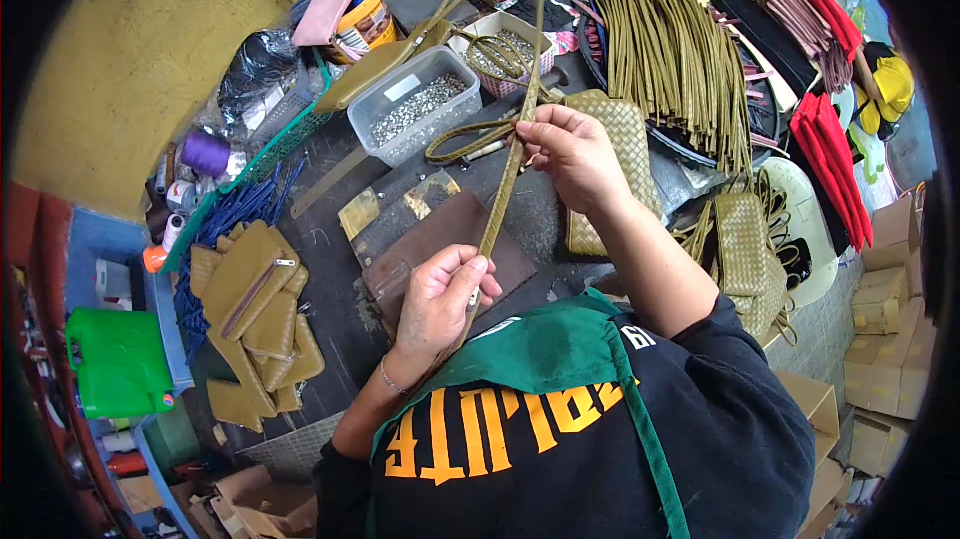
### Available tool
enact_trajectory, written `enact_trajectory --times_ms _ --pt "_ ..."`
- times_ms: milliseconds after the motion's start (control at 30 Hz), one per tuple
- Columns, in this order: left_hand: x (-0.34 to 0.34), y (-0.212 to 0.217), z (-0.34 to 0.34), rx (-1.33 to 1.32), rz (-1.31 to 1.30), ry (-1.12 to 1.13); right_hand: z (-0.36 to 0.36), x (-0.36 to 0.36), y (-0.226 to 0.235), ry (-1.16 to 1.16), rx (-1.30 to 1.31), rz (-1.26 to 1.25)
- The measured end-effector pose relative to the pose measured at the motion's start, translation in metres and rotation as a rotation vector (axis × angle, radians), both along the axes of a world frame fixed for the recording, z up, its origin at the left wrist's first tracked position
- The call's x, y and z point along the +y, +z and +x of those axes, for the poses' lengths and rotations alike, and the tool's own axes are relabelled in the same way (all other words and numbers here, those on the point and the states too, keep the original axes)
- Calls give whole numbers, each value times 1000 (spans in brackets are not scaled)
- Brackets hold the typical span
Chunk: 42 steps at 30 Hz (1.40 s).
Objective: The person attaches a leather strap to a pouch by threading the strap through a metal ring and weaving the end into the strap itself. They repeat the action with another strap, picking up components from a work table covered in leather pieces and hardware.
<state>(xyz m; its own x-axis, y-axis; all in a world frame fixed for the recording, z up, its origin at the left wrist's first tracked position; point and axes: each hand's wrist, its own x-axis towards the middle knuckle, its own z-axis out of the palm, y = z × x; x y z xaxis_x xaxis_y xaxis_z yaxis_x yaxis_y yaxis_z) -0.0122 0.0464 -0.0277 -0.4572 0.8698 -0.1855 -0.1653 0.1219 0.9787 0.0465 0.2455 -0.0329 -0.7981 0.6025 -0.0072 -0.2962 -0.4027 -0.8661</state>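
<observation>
We hold the olive strap taut above the middle of the workbench, left hand clamped on its lower end, right hand pinching the upper; keep tension even, we judge

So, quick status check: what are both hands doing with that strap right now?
Left hand pinching olive strap at its lower end. Right hand gripping it higher up, strap taut between. Clear tub of metal studs behind, not in the way.
</observation>
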Motion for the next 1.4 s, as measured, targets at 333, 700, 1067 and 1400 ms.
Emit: enact_trajectory --times_ms 333,700,1067,1400 --pt "0 9 9 686 -30 225 10 24 21 -117 101 -39" --pt "-8 14 3 1587 105 305 32 34 15 -9 286 70" --pt "-8 13 8 1562 131 363 35 35 13 25 337 61" --pt "-10 10 5 1556 125 319 33 34 10 28 329 28"
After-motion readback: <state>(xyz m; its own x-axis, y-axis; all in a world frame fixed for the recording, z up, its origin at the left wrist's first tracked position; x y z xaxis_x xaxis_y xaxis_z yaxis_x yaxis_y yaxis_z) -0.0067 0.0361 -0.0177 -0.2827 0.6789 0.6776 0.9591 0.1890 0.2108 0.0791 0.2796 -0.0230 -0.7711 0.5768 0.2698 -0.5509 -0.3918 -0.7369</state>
